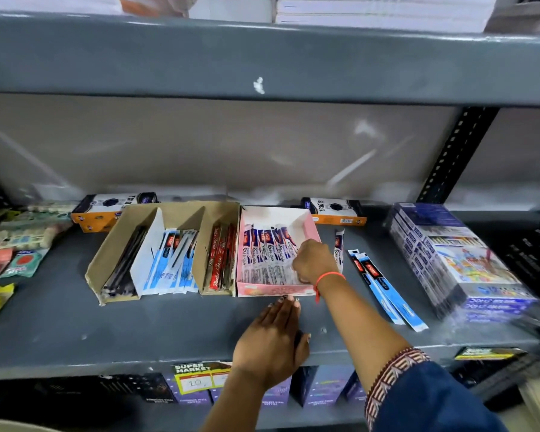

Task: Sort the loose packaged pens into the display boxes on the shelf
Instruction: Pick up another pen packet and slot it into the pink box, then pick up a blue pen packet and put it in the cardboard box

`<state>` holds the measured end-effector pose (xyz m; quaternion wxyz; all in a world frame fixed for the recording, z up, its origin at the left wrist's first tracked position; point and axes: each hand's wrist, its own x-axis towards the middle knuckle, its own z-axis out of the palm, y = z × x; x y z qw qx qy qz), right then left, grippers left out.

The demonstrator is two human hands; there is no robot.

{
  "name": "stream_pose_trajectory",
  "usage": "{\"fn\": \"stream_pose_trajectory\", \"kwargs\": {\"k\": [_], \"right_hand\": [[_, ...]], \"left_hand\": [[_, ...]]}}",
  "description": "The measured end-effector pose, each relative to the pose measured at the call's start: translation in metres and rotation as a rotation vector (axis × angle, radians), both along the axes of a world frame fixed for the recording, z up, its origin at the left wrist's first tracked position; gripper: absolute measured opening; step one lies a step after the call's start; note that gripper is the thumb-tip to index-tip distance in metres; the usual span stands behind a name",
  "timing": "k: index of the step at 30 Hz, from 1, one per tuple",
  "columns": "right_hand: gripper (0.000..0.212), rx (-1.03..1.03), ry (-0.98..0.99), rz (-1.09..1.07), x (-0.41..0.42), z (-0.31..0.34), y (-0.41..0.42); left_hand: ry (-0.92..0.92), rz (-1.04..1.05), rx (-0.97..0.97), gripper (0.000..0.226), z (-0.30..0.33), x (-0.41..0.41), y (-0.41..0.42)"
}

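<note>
A pink display box (313, 227) on the grey shelf holds a row of white-and-navy packaged pens (262, 244). My right hand (312, 260) reaches into its right side, fingers curled down on the packs there. My left hand (272, 338) lies flat on the shelf, fingertips touching the box's front wall. Left of it stands a brown cardboard display box (181, 213) with black pens, blue-and-white packs (172, 263) and red packs (220, 260) in its sections. One loose navy pack (339, 247) leans right of the pink box. Two loose blue packs (384, 288) lie further right.
A shrink-wrapped blue stack of boxes (455, 263) sits at the right. Orange-and-black boxes (103, 210) (337, 212) stand at the back. Packaged items (13, 244) crowd the left end. A dark shelf beam (262, 57) hangs overhead; a price tag (197, 377) marks the shelf's front edge.
</note>
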<state>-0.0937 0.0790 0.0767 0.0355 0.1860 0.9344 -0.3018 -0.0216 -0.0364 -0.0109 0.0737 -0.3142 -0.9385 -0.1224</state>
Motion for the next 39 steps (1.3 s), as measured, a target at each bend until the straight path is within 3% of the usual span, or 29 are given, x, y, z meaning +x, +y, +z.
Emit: {"fn": "stream_pose_trajectory", "kwargs": {"k": [5, 8, 13, 20, 25, 28, 30, 33, 39], "right_hand": [[0.033, 0.164, 0.081, -0.022, 0.018, 0.014, 0.017], [0.033, 0.213, 0.109, -0.126, 0.029, 0.010, 0.048], [0.034, 0.227, 0.001, -0.297, 0.060, -0.010, 0.105], [0.034, 0.145, -0.077, -0.289, 0.066, -0.035, 0.135], [0.023, -0.013, -0.016, -0.339, 0.065, -0.033, 0.140], [0.005, -0.182, 0.103, -0.362, 0.066, -0.025, 0.141], [0.017, -0.498, 0.229, -0.376, 0.070, -0.017, 0.134], [0.018, -0.908, 0.308, -0.349, 0.080, -0.004, 0.111], [0.019, -1.084, 0.252, -0.104, 0.100, 0.012, 0.054]], "left_hand": [[0.020, 0.002, 0.013, 0.054, -0.004, -0.001, 0.000], [-0.005, 0.021, 0.009, 0.069, -0.005, -0.002, -0.001], [0.028, 0.030, 0.019, 0.071, -0.006, -0.001, 0.001], [0.070, 0.042, -0.022, 0.080, -0.006, -0.001, 0.002], [0.064, 0.045, -0.030, 0.079, -0.005, -0.001, 0.002], [0.050, 0.045, -0.026, 0.079, -0.004, 0.000, 0.002], [0.024, 0.050, -0.033, 0.079, -0.001, 0.001, 0.002], [0.004, 0.053, -0.044, 0.079, 0.002, 0.002, 0.002], [0.008, 0.044, -0.060, 0.079, 0.006, 0.004, 0.001]]}}
